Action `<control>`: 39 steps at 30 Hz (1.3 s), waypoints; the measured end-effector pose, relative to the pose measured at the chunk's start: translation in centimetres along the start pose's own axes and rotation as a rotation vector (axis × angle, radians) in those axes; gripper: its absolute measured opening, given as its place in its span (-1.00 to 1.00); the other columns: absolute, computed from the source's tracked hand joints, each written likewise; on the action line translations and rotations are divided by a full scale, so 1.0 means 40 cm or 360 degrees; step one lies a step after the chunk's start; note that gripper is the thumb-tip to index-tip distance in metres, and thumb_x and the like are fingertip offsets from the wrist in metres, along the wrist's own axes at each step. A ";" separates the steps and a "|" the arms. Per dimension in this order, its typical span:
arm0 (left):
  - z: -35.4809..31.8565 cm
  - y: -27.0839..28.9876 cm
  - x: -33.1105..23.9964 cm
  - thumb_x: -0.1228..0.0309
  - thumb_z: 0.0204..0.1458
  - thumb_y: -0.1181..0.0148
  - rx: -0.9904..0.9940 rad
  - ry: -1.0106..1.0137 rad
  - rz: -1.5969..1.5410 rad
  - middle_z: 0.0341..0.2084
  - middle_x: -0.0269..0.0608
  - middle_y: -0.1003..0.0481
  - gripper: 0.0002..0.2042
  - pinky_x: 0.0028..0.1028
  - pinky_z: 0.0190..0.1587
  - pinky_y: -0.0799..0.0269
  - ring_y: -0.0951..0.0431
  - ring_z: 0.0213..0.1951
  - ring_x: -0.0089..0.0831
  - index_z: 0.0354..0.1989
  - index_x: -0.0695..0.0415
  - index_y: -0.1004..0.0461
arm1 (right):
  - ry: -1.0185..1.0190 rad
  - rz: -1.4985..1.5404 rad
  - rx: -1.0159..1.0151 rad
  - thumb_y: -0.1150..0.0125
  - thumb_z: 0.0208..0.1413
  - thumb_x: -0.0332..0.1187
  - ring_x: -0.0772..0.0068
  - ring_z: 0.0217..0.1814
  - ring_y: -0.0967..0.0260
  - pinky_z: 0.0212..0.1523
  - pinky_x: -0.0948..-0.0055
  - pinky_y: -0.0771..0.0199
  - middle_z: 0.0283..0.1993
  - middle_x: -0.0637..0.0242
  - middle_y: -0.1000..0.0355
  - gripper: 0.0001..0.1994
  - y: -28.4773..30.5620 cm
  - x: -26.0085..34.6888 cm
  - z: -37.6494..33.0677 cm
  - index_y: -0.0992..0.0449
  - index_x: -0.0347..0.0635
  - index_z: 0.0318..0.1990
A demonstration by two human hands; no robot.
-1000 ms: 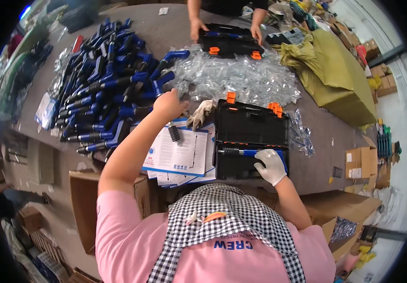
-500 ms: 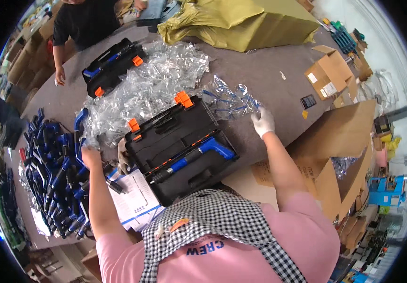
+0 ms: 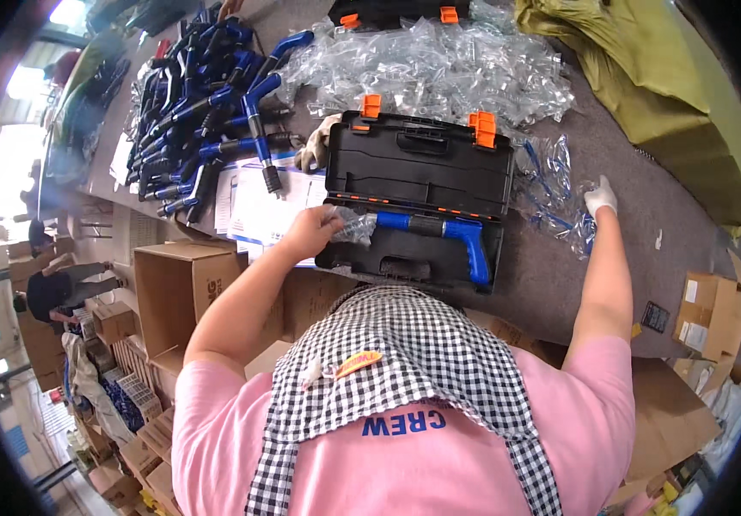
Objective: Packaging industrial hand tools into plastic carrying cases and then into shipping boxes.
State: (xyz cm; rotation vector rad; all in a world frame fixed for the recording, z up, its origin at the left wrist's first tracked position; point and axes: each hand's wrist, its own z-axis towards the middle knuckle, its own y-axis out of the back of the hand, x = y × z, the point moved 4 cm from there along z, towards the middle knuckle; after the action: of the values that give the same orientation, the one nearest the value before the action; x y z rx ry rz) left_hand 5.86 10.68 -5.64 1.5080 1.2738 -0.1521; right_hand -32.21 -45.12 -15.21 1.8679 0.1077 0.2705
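A black plastic case (image 3: 422, 176) with orange latches lies open in front of me. In its lower half rests a blue and black pistol-grip tool (image 3: 426, 225), its handle to the right. My left hand (image 3: 312, 230), bare, is closed on a small crinkled clear plastic bag (image 3: 353, 226) at the tool's left end, which the bag hides. My right hand (image 3: 601, 198), in a white glove, is out to the right with thumb and fingers apart. It is beside clear packets with blue pieces or print (image 3: 551, 193), contact unclear.
Blue and black tools (image 3: 207, 120) are heaped at the left, near printed sheets (image 3: 254, 206). Clear bags (image 3: 426, 69) pile behind the case, before another black case (image 3: 401, 10). A yellow-green sack (image 3: 646, 86) stands far right. Cardboard boxes (image 3: 186, 292) sit below the table edge.
My left hand has moved from the tool heap to the case and now holds a clear bag by the tool's end. My right hand stays near the blue-marked packets. The view has turned.
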 end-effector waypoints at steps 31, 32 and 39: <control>-0.057 -0.173 -0.159 0.08 -0.13 -0.35 -0.0217 -0.1167 0.0581 -0.25 -0.12 -0.46 -0.50 -0.22 -0.14 -0.44 -0.47 -0.14 -0.14 -0.09 0.17 -0.44 | 0.1596 -0.0126 -0.0468 -0.21 -0.12 -0.36 0.20 -0.19 -0.42 -0.21 0.25 -0.45 -0.39 0.33 -0.48 -0.96 -0.057 0.589 -0.888 -0.52 -0.07 -0.50; -0.046 -0.184 -0.156 0.12 -0.08 -0.32 -0.0304 -0.1221 0.0623 -0.35 -0.14 -0.47 -0.60 -0.22 -0.26 -0.46 -0.52 -0.25 -0.12 -0.20 0.16 -0.45 | 0.1561 -0.0111 -0.0437 -0.22 -0.10 -0.35 0.20 -0.19 -0.42 -0.21 0.24 -0.44 -0.39 0.33 -0.48 -0.95 -0.063 0.583 -0.892 -0.54 -0.05 -0.50; -0.019 -0.144 -0.111 0.36 0.06 -0.21 -0.0311 -0.1344 0.0126 -0.43 -0.12 -0.54 -0.86 -0.20 -0.31 -0.49 -0.56 -0.36 -0.09 -0.32 0.17 -0.54 | 0.1657 -0.0004 -0.0400 -0.21 -0.07 -0.32 0.19 -0.23 -0.43 -0.20 0.21 -0.40 -0.44 0.33 -0.48 -0.91 -0.066 0.588 -0.869 -0.51 -0.05 -0.54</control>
State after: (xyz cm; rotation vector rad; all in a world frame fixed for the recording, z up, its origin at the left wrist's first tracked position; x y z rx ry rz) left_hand -0.73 7.51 -6.00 1.1229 0.5293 -0.5332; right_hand -17.59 -7.12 -4.61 1.3134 0.7428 1.1747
